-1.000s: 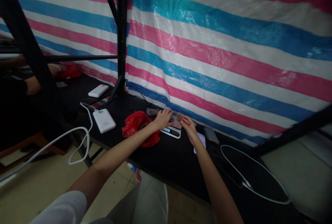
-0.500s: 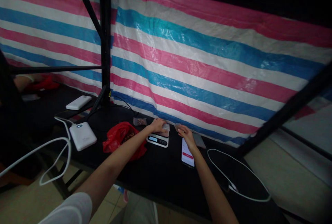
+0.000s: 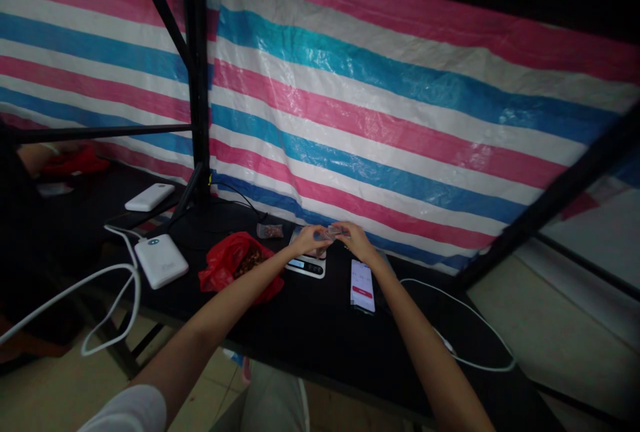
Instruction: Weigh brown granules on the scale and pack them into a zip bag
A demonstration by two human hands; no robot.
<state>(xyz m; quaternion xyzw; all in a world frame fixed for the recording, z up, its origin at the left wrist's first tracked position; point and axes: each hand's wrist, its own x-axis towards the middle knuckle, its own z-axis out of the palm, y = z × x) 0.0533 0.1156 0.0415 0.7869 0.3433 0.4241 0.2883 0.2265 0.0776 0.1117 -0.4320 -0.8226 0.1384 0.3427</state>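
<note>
Moved closer together, the left hand (image 3: 310, 240) and right hand (image 3: 351, 237) pinch filmy clear plastic (image 3: 331, 233) between them. A crumpled red bag (image 3: 219, 261) sits at nine o'clock from the flat scale (image 3: 310, 268).

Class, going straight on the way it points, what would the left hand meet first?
The left hand likely meets the clear plastic between both hands, then the right hand; depth is unclear.

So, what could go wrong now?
The left forearm stretches across the open red bag, so a bump might spill the brown bits. The small clear plastic between the left hand and right hand could slip onto the nearby scale. The white cable loops past the table's edge; snagging it might drag the power bank.
</note>
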